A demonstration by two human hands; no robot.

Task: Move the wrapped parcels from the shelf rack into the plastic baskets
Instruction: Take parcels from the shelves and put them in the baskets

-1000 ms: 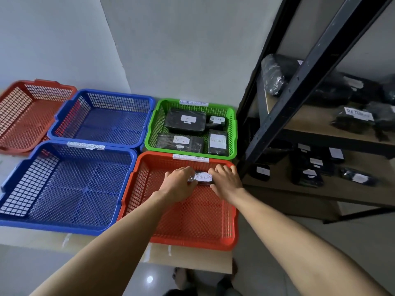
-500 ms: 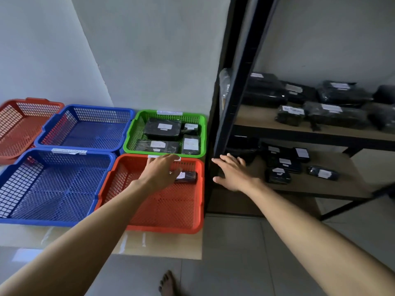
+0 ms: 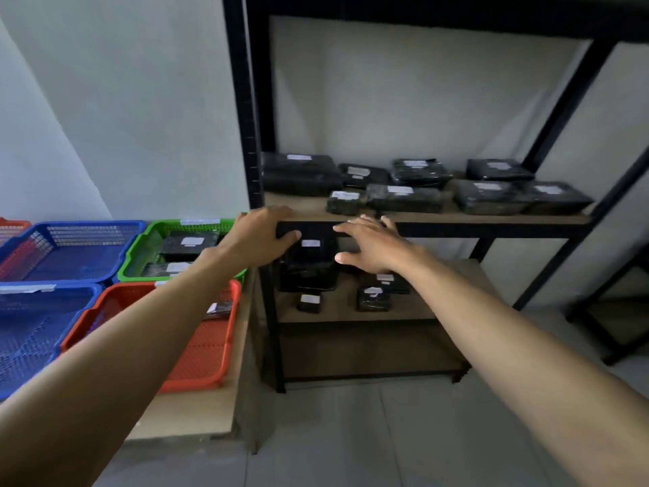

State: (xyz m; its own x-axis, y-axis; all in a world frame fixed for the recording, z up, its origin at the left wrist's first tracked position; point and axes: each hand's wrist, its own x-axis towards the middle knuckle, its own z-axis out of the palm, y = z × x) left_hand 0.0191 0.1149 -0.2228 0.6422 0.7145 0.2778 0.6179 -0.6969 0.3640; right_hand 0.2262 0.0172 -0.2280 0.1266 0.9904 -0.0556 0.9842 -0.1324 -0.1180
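Note:
My left hand (image 3: 258, 239) and right hand (image 3: 374, 246) reach side by side to the black shelf rack (image 3: 456, 228), in front of its middle board's edge. Both are spread and hold nothing. Between them, on the lower board, stands a stack of black wrapped parcels (image 3: 310, 261) with a white label. Smaller parcels (image 3: 374, 298) lie beside the stack. Several more parcels (image 3: 404, 198) cover the upper board. To the left, the red basket (image 3: 207, 353) holds one small parcel (image 3: 219, 306). The green basket (image 3: 138, 256) behind it holds several.
Two blue baskets (image 3: 70, 247) and another red one (image 3: 14, 226) sit further left on a low wooden board (image 3: 196, 413). The rack's black upright (image 3: 242, 135) stands between baskets and shelves. Grey tiled floor lies below, and a second rack frame (image 3: 614, 311) stands at right.
Both hands have left the red basket, where the small parcel now lies, and swung right to the rack. My view has turned right with them.

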